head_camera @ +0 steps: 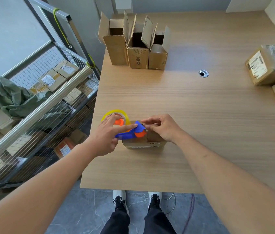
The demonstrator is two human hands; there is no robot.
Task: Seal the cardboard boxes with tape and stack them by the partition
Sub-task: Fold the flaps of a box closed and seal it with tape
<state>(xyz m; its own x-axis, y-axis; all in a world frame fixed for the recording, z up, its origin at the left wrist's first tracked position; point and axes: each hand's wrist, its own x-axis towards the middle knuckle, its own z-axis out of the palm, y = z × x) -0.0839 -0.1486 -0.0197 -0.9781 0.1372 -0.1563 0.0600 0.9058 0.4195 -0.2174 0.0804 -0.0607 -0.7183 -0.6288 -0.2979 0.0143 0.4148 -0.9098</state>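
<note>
Small box (143, 142) sits near the table's (200, 124) front edge, at about 6 o'clock on the tabletop; most of its top is hidden by both hands and the dispenser (131, 132), so flap state is hard to make out, only the near side and a strip of lid show. Dispenser lies over the box's left end, long axis running roughly 8 to 2 o'clock, blue handle toward 8, orange cutter end toward 2; yellow tape roll (116, 115) sticks out at 10 o'clock past the box. Left hand (108, 137) grasps the dispenser, thumb side wrapped at the handle, index finger stretched along its top toward the cutter end. Right hand (162, 127) has fingers curled at the cutter end, fingertips pinched together; tape strip itself too thin to see, so what it pinches can't be told for sure. Three open boxes (133, 48) stand in a row at 12 o'clock, flaps up, insides dark. Two labelled boxes (264, 66) at 2–3 o'clock, the nearer one cut off by the frame edge. Wire cart (40, 107) with parcels at 9 o'clock, partly cut off. Cable hole (203, 73) in the table at 1 o'clock.
</note>
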